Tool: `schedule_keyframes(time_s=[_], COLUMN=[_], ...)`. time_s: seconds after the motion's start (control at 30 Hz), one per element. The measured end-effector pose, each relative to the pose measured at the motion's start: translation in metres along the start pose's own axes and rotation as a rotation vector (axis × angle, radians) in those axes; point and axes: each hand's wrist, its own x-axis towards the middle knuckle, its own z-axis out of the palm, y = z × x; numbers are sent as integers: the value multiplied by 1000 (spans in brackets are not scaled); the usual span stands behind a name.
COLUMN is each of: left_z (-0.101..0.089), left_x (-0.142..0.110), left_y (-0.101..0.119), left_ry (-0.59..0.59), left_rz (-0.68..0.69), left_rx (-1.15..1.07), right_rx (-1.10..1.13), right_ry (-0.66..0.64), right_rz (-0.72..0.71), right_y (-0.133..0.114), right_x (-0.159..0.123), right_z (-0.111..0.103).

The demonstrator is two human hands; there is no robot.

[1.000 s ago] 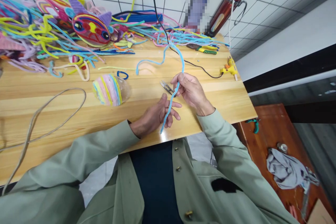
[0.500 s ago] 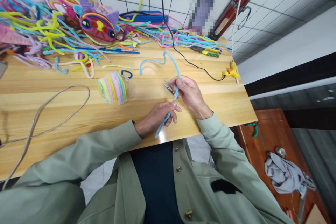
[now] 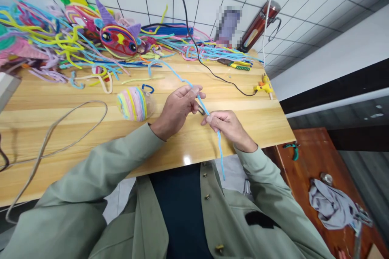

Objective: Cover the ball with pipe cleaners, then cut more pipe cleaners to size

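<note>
A light blue pipe cleaner [image 3: 204,105] is stretched between my two hands above the table. My left hand [image 3: 179,107] pinches it farther up, where its bent far end reaches toward the pile at the back. Lower down, my right hand [image 3: 226,125] pinches the same pipe cleaner, and its loose end hangs past the table's front edge. A small metal tool [image 3: 201,110], mostly hidden, lies beneath the strand between my hands. To the left of my left hand sits a round clear form [image 3: 133,103] wrapped with pastel stripes. A small dark blue loop [image 3: 148,88] lies just behind it.
Colourful pipe cleaners [image 3: 69,46] and a finished horned figure [image 3: 119,40] crowd the back. Pliers [image 3: 238,66], a yellow glue gun [image 3: 263,85] and its black cord [image 3: 219,76] lie at the right. A red flask [image 3: 259,26] stands behind. A grey cable [image 3: 51,129] loops across the left.
My left hand has moved up along the pipe cleaner, while my right hand has shifted down and to the right. The strand's near end now hangs farther right. The view has shifted slightly.
</note>
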Motion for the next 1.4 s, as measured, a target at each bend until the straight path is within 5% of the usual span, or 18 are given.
schedule_keyframes(time_s=[0.6, 0.83, 1.07, 1.2, 1.4], left_z=[-12, -11, -14, -17, -14], left_x=[13, 14, 20, 23, 21], left_y=[-29, -26, -25, -28, -35], left_ry=[39, 36, 165, 196, 159], left_rz=[-157, -122, -43, -28, -22], left_rx=[-24, -86, -19, -22, -70], right_rx=[-192, -304, -330, -386, -641], right_ry=[-238, -281, -347, -266, 77], right_rz=[260, 290, 398, 459, 556], right_y=[30, 41, 33, 39, 53], right_x=[-46, -55, -76, -96, -105], right_z=[-38, -58, -69, -90, -147])
